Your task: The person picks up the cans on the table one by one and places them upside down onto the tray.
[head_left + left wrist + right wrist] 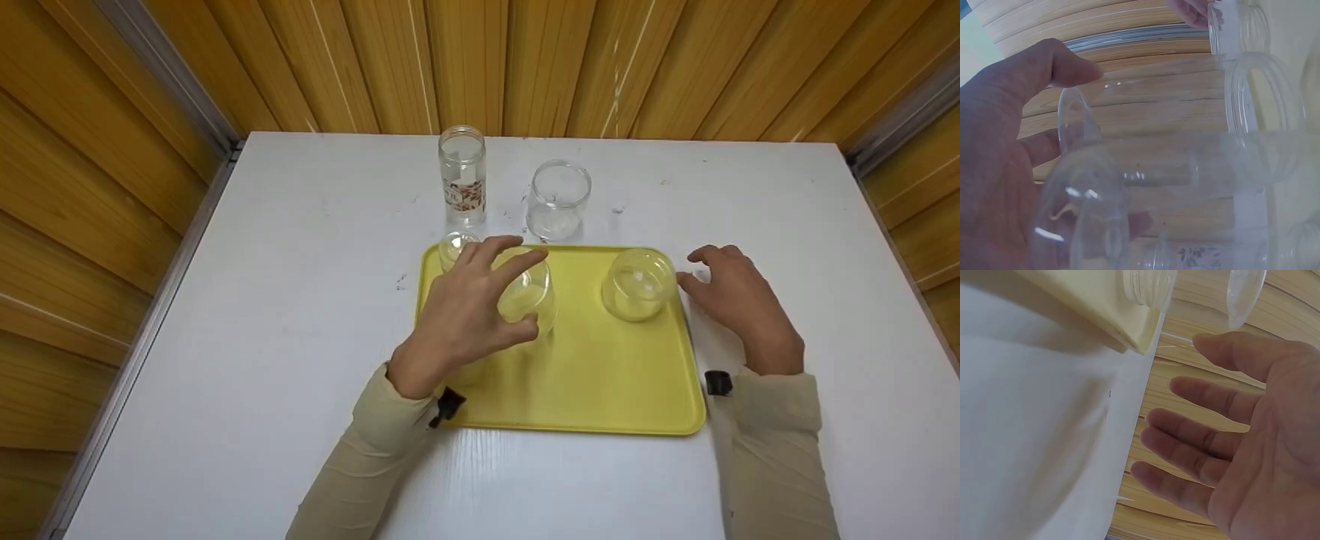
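My left hand (pixel 469 307) hovers over the left half of a yellow tray (pixel 592 382), thumb and fingers spread around the top of a clear jar (pixel 529 296). In the left wrist view this jar stands mouth down, its threaded rim (pixel 1264 112) on the tray. The thumb is close to its base; contact is unclear. Another clear vessel with a rounded end (pixel 1081 219) is nearer that camera. My right hand (pixel 739 296) holds nothing, its fingers loosely bent, just right of another upturned clear jar (pixel 639 285) at the tray's right side.
Behind the tray stand a tall clear bottle with a brown print (pixel 463 180) and a wide clear jar (pixel 559 202). A small clear vessel (pixel 456 247) sits in the tray's back left corner, partly behind my left hand. Wood-patterned panels (pixel 540 67) border the white table (pixel 262 300).
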The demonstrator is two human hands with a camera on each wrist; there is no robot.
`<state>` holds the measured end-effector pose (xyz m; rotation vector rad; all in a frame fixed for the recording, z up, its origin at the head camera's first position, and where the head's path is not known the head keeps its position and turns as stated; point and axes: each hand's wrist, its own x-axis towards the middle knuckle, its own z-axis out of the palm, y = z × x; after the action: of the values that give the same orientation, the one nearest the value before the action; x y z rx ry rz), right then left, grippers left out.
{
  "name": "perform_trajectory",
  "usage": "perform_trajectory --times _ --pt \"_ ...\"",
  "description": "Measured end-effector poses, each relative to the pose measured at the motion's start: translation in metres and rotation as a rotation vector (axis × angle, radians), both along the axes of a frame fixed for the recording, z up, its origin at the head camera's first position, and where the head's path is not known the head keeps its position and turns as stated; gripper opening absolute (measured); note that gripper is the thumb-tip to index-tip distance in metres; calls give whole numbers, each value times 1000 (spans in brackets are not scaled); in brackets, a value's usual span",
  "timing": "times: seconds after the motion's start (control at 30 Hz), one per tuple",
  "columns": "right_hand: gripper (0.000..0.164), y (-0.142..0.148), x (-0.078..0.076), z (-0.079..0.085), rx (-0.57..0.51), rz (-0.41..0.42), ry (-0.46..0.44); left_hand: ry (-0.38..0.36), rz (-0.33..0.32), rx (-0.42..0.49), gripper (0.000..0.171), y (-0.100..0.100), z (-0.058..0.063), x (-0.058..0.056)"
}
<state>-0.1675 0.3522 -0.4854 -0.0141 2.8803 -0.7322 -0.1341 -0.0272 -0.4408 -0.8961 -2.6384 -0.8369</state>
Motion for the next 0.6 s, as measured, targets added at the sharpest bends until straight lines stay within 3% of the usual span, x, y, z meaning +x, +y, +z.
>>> perform_trajectory --times 0.27,0.6 --pt "50 1 -1 -5 11 24 5 -37 -5 -22 68 1 2 1" --pt "54 3 -4 -8 14 49 -51 -26 -20 -26 66 1 0 0"
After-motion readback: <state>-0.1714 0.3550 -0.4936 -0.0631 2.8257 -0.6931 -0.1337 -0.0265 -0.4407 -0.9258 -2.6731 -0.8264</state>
